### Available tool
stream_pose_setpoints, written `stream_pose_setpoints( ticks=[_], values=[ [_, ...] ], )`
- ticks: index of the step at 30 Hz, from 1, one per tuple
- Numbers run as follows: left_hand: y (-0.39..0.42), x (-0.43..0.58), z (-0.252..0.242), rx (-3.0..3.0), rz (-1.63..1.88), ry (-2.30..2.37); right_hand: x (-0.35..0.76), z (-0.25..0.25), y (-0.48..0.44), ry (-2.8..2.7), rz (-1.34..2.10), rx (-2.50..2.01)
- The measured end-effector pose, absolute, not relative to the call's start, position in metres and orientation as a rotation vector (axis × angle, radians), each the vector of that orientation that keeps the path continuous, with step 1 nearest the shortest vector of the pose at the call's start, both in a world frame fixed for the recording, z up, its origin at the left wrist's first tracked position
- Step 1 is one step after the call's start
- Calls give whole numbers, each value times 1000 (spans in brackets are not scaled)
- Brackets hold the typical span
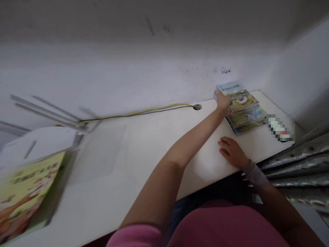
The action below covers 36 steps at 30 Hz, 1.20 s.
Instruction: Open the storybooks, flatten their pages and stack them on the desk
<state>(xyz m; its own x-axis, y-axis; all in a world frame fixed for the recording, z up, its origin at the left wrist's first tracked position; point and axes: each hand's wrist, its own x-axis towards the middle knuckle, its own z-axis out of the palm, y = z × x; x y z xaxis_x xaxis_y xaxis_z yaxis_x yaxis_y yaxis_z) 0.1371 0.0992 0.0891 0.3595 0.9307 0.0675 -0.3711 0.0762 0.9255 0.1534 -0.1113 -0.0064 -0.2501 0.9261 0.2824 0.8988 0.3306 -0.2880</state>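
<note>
My left hand (223, 100) reaches across to a pile of picture books at the right end of the white table. Its fingers close on the left edge of the top picture book (241, 97), which has a pale blue and green cover; how many books are in the grasp is hidden. Beneath, the lower books (246, 118) stick out toward me, slightly askew. My right hand (233, 152) rests on the table near its front edge, fingers apart and holding nothing, with a band on the wrist.
A yellow and a black cable (144, 111) run along the wall into a round hole (197, 107). Right of the pile lies a pixelated object (280, 128). A yellow-covered book (31, 185) is at the left, before a blurred metal rack (51, 109). A patterned curtain (303, 164) hangs at right.
</note>
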Motion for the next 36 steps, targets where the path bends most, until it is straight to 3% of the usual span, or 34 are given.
stream_pose_setpoints(
  ticks=[4,7,10,14,21,30,36],
  values=[
    [75,54,95,1471,1229,685,157,-11,-112,-2227,59,-1579],
    [52,-36,85,2051,998,671,159,-15,-113,-2249,16,-1532],
    [36,-131,68,2376,675,1249,159,-18,-113,-2264,-45,-1510],
    [21,-231,48,2198,386,1961,157,-20,-114,-2312,-167,-1512],
    [-2,-301,29,1967,73,2316,155,-23,-113,-2375,-293,-1537],
    [-5,-307,54,1886,246,2350,139,-17,-111,-2396,-268,-1513],
    [-35,-232,84,1492,865,1536,54,13,-114,-2264,5,-1331]
  ],
)
